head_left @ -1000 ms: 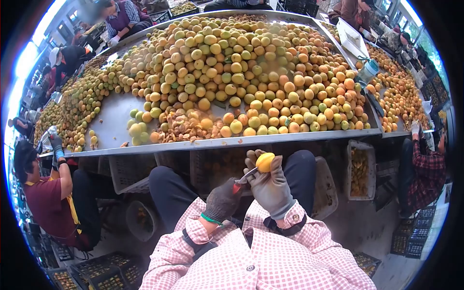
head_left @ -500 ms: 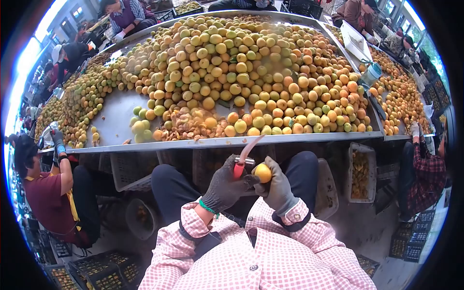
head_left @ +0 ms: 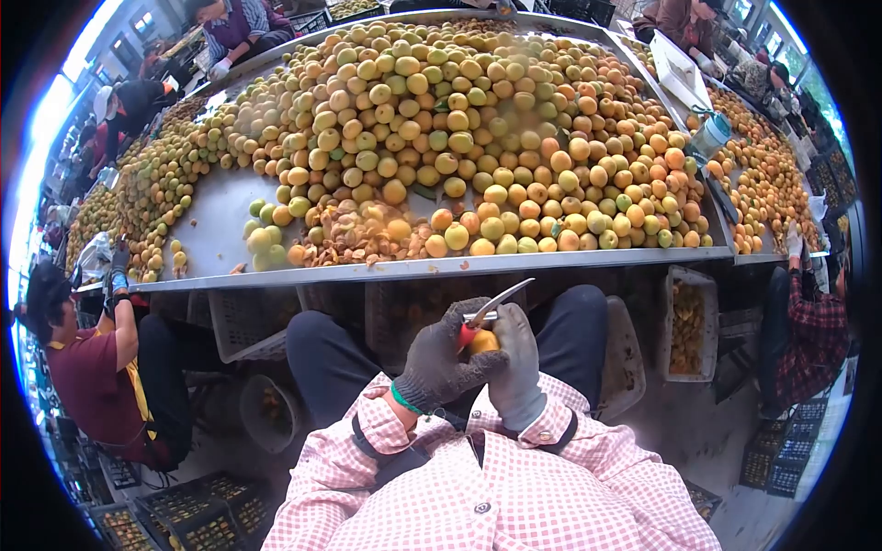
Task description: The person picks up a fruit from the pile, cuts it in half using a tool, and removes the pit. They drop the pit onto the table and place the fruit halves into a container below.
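Note:
In a dark knitted glove with a green cuff, my left hand (head_left: 436, 360) is closed round the red handle of a knife with a curved blade (head_left: 502, 297). The blade points up and to the right, over the fingers of my right hand. My right hand (head_left: 516, 367), in a grey glove, grips an apricot (head_left: 484, 343) that shows only partly between the two hands. A short silver metal piece (head_left: 481, 316) shows by the knife's handle. Both hands are together above my lap, in front of the table's edge.
A metal table (head_left: 423, 268) ahead carries a big heap of apricots (head_left: 386, 119), with split pieces (head_left: 354, 234) near its front edge. Crates (head_left: 689, 326) and a bucket (head_left: 268, 415) stand below. Co-workers sit left (head_left: 92, 358) and right (head_left: 804, 317). A bottle (head_left: 709, 138) lies at the right divider.
My hands have closed together around the apricot, covering more of it. The knife has tilted further to the right, its blade now over my right hand.

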Action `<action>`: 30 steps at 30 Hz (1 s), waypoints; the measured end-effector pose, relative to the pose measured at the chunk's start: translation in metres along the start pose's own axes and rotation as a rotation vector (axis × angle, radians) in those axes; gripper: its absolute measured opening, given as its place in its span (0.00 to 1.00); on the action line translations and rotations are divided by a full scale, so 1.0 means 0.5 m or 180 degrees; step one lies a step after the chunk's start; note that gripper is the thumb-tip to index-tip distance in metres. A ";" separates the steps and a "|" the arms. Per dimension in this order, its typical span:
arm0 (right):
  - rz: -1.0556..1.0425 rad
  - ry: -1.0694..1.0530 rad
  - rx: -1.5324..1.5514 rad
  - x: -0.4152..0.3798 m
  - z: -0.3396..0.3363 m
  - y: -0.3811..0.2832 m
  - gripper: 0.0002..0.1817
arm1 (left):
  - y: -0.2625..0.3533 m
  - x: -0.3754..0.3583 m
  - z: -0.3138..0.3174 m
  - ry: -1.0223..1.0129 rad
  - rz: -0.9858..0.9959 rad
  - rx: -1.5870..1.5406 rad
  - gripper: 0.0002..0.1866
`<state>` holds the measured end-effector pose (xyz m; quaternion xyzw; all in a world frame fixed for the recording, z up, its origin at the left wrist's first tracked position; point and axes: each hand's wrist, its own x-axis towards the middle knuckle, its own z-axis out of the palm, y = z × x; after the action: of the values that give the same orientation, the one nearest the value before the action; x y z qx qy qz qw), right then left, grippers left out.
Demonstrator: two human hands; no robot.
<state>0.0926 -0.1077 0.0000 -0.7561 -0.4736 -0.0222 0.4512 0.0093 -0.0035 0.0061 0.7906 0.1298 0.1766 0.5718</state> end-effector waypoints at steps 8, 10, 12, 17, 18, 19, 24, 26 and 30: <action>-0.0131 0.1171 0.1232 0.020 0.013 -0.009 0.06 | 0.013 -0.004 0.038 0.0831 -0.0971 -0.2060 0.21; -0.0641 0.0888 0.1163 0.030 0.016 0.008 0.03 | 0.021 -0.003 0.033 0.0593 -0.0289 -0.0467 0.22; -0.0576 0.0747 0.1062 0.037 0.026 0.022 0.04 | -0.017 -0.002 0.021 0.0419 0.0315 0.0809 0.23; 0.1920 -0.0178 0.4275 0.046 0.015 0.061 0.17 | -0.004 0.014 0.008 0.0400 -0.1702 -0.2170 0.22; 0.2531 -0.0504 0.5445 0.050 0.005 0.066 0.21 | 0.001 0.018 -0.002 0.0478 -0.1766 -0.1716 0.25; 0.2190 -0.1004 0.5967 0.047 0.008 0.083 0.25 | -0.012 0.021 -0.010 0.0530 -0.1781 -0.1436 0.21; 0.3233 -0.0679 0.5585 0.047 -0.020 0.059 0.21 | -0.063 0.041 -0.045 0.0662 -0.1282 -0.0703 0.21; 0.3220 -0.0673 0.5204 0.026 -0.013 0.082 0.15 | -0.085 0.041 -0.055 0.0789 -0.0958 0.1341 0.21; 0.3913 -0.0476 0.4982 -0.013 -0.009 0.100 0.09 | -0.070 0.034 -0.068 0.0955 -0.0538 0.0307 0.23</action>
<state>0.1275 -0.1229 -0.0333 -0.3590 0.0915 0.5811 0.7246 0.0100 0.0433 -0.0152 0.7681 0.2880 0.2374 0.5202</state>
